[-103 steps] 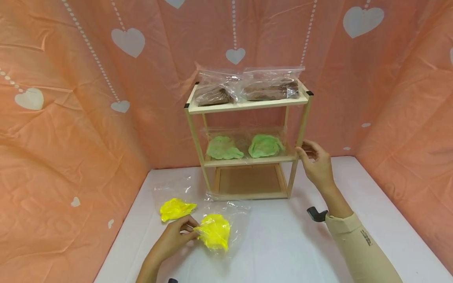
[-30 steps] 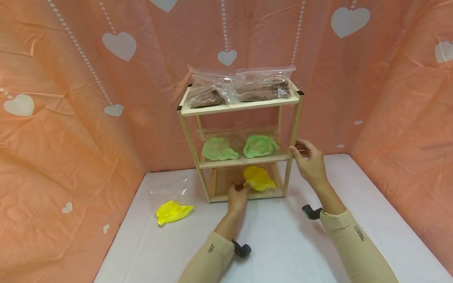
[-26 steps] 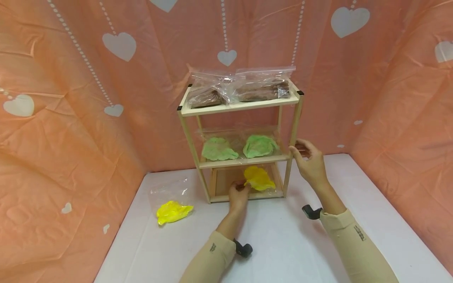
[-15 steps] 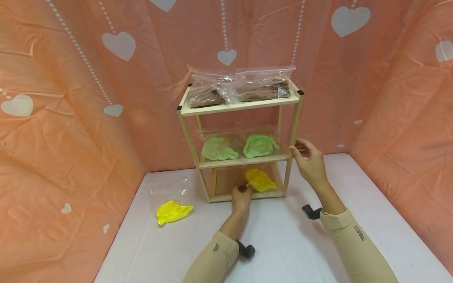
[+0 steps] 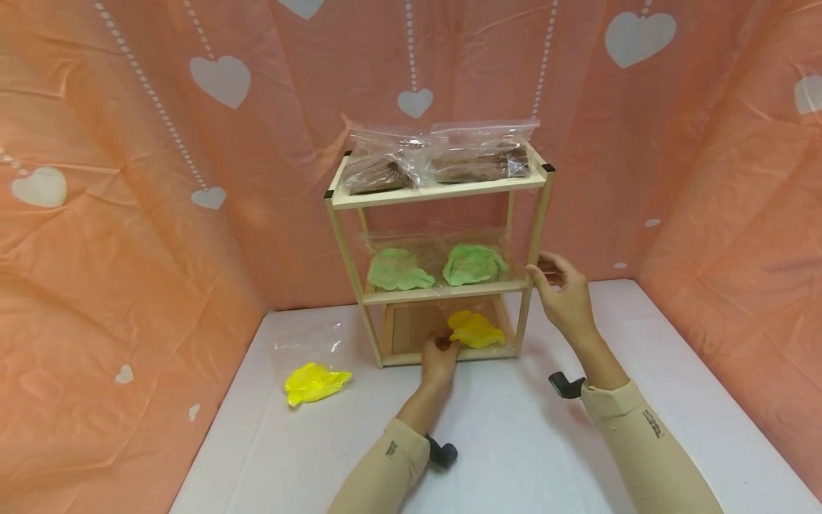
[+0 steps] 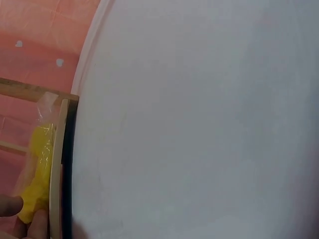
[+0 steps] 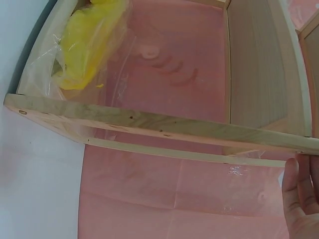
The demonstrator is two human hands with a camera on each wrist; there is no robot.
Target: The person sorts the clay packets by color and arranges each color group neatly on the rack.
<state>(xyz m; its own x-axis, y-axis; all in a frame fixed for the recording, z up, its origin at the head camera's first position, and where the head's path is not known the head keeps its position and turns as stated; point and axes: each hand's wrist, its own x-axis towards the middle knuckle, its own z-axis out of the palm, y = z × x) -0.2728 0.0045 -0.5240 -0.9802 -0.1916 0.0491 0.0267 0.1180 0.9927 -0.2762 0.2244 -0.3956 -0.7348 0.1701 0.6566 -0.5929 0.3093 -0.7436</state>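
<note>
A wooden rack (image 5: 449, 291) with three tiers stands at the back of the table. On its bottom tier lies a clear plastic bag with a yellow lump (image 5: 477, 330), towards the right side. My left hand (image 5: 439, 360) reaches over the front rail and pinches the bag's left end; in the left wrist view, thumb and fingers (image 6: 37, 226) meet at the yellow lump (image 6: 40, 164). My right hand (image 5: 568, 303) holds the rack's right front post near the middle tier, thumb in front. A second bag with a yellow lump (image 5: 315, 383) lies on the table at left.
Two bags with green lumps (image 5: 474, 264) lie side by side on the middle tier. The top tier carries two zip bags with brown contents (image 5: 478, 164). A pink cloth backdrop (image 5: 276, 178) with white hearts hangs behind the white table (image 5: 514, 442).
My left hand has carried one yellow bag from the table to the bottom tier. Over the last second it has sunk lower and slightly right there. My right hand has stayed at the post.
</note>
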